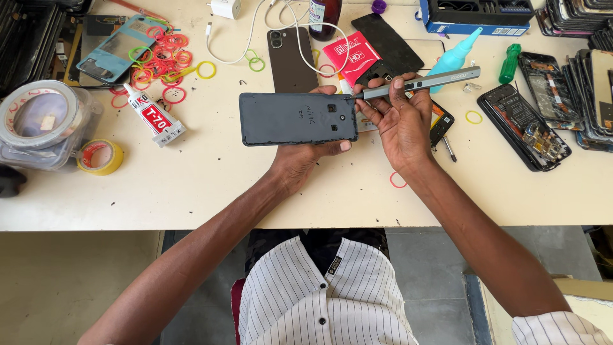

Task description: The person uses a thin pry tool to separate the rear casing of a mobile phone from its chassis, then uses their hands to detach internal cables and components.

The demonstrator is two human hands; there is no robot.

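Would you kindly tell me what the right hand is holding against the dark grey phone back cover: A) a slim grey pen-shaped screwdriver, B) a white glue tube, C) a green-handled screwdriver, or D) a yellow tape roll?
A: the right hand holds the slim grey pen-shaped screwdriver, tip at the dark grey phone back cover.

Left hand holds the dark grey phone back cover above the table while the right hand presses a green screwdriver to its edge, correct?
Not quite: the head view shows the right hand holding a grey pen-shaped tool; the green screwdriver lies untouched on the table. The left hand does hold the cover.

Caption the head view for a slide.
Left hand holds a dark phone back cover while right hand applies a grey pen-shaped tool to its edge.
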